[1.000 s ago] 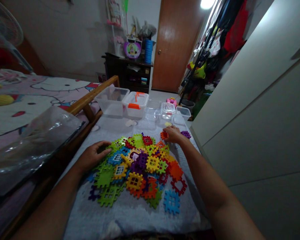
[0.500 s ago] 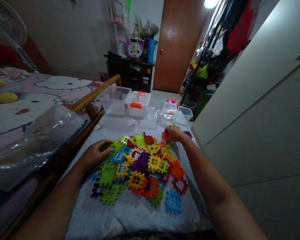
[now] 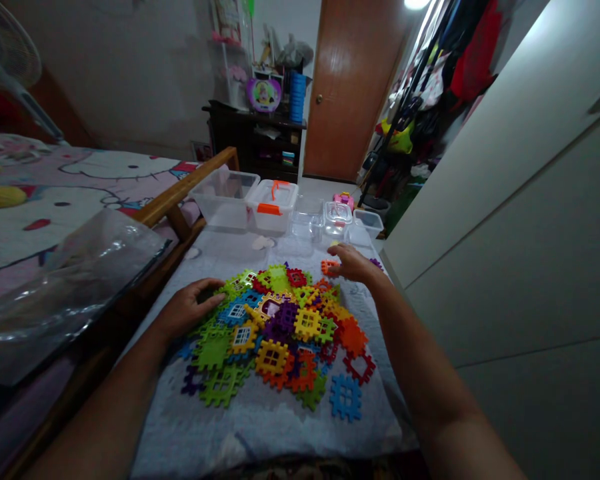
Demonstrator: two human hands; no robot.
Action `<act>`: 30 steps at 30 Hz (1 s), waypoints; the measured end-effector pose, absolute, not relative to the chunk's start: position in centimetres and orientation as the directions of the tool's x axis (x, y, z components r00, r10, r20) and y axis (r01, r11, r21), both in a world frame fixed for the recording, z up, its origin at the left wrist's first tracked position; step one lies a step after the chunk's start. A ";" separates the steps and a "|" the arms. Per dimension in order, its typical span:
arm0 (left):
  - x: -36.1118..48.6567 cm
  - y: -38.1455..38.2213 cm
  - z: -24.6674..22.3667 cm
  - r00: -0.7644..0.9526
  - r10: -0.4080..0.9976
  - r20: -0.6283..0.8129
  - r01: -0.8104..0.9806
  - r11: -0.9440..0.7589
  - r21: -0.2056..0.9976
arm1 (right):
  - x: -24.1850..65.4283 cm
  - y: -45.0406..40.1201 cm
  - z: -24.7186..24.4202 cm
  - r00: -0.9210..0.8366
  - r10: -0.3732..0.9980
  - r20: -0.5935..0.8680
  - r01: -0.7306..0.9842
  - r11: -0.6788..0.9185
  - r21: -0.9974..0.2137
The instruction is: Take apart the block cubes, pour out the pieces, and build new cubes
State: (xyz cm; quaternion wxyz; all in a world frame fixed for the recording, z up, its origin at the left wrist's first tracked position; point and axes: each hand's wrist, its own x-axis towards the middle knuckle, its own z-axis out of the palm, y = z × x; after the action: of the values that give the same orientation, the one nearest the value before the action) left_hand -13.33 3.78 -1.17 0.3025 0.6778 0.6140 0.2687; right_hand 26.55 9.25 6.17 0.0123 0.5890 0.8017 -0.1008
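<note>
A heap of colourful plastic interlocking tiles, many with window-like cutouts, lies on the cloth-covered table. My left hand rests at the heap's left edge, thumb and fingers apart, beside green tiles. On the heap's far right side my right hand hovers with its fingers spread. Just left of its thumb is an orange tile, which looks free of the grip. A purple piece is partly hidden behind that wrist. Nearest me on the right lies a blue window tile, apart from the heap.
Along the table's far end stand a large clear bin, a clear box with orange latches and several smaller clear containers. A wooden bed rail borders the left; a white cabinet stands to the right.
My right hand has loosened and lifted slightly off the orange tile, which now lies flatter on the cloth. The left hand stays in place. The camera view has shifted slightly.
</note>
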 end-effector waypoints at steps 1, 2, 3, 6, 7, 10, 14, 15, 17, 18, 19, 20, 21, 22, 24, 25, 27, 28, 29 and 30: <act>-13.3 3.8 -1.2 0.106 0.994 -0.012 0.671 -0.063 0.739 | 26.5 8.5 6.2 -0.343 0.929 -0.139 0.929 0.313 -0.196; -13.4 3.8 -1.2 0.109 0.994 -0.014 0.669 -0.063 0.740 | 26.5 7.7 6.2 -0.379 0.915 -0.140 0.909 0.340 -0.242; -13.3 3.8 -1.2 0.111 0.994 -0.014 0.666 -0.064 0.743 | 26.4 6.9 6.0 -0.410 0.901 -0.139 0.890 0.362 -0.278; -13.2 3.8 -1.1 0.109 0.994 -0.010 0.651 -0.063 0.757 | 26.3 4.6 5.3 -0.424 0.895 -0.138 0.886 0.378 -0.269; -13.1 3.8 -1.1 0.108 0.994 -0.013 0.648 -0.061 0.760 | 26.3 4.0 5.0 -0.418 0.898 -0.139 0.891 0.377 -0.252; -13.0 3.7 -0.9 0.108 0.994 -0.020 0.643 -0.054 0.764 | 26.6 2.9 4.5 -0.423 0.893 -0.152 0.894 0.384 -0.231; -12.9 3.5 -0.5 0.118 0.993 -0.031 0.649 -0.053 0.759 | 27.6 2.3 4.1 -0.376 0.906 -0.194 0.922 0.343 -0.181; -13.0 3.5 -0.4 0.120 0.992 -0.033 0.655 -0.054 0.753 | 28.0 2.3 4.0 -0.349 0.915 -0.203 0.934 0.320 -0.161; -13.0 3.5 -0.2 0.120 0.992 -0.034 0.676 -0.057 0.735 | 28.7 2.4 3.8 -0.296 0.933 -0.206 0.953 0.273 -0.134; -13.1 3.5 -0.2 0.118 0.993 -0.029 0.688 -0.060 0.723 | 28.9 2.5 3.6 -0.272 0.940 -0.205 0.960 0.250 -0.128; -13.2 3.6 -0.3 0.113 0.993 -0.021 0.701 -0.065 0.711 | 29.1 2.5 3.5 -0.251 0.947 -0.201 0.965 0.230 -0.125; -13.2 3.7 -0.3 0.107 0.994 -0.008 0.714 -0.071 0.696 | 29.2 2.6 3.3 -0.234 0.953 -0.191 0.969 0.213 -0.125; -13.3 3.8 -0.4 0.100 0.995 0.009 0.728 -0.079 0.681 | 29.2 2.7 3.1 -0.223 0.959 -0.175 0.971 0.202 -0.131; -13.3 3.9 -0.4 0.092 0.995 0.029 0.740 -0.088 0.667 | 29.0 2.8 2.9 -0.217 0.965 -0.150 0.970 0.196 -0.144; -13.2 4.2 -0.3 0.089 0.993 0.077 0.761 -0.118 0.637 | 28.4 2.9 2.3 -0.232 0.969 -0.086 0.958 0.212 -0.194; -13.1 4.4 -0.1 0.097 0.990 0.103 0.770 -0.141 0.623 | 28.1 2.9 2.0 -0.252 0.966 -0.056 0.945 0.234 -0.227; -12.5 4.8 0.8 0.130 0.979 0.156 0.778 -0.198 0.597 | 27.5 3.0 1.4 -0.302 0.953 -0.015 0.915 0.286 -0.284; -12.0 5.0 1.3 0.154 0.972 0.177 0.776 -0.230 0.587 | 27.3 3.0 1.2 -0.321 0.947 0.000 0.902 0.306 -0.306; -11.5 5.3 1.9 0.184 0.964 0.191 0.771 -0.262 0.581 | 27.2 2.9 1.0 -0.332 0.943 0.014 0.890 0.318 -0.326; -10.8 5.7 2.5 0.219 0.956 0.194 0.760 -0.292 0.580 | 27.1 2.9 0.9 -0.335 0.942 0.028 0.881 0.323 -0.345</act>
State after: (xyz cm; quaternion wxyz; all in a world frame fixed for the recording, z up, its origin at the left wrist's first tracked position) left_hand -10.78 5.66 2.53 0.1846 0.7587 0.5655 0.2654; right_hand 27.12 2.91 0.89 -0.1121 0.5658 0.8056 -0.1353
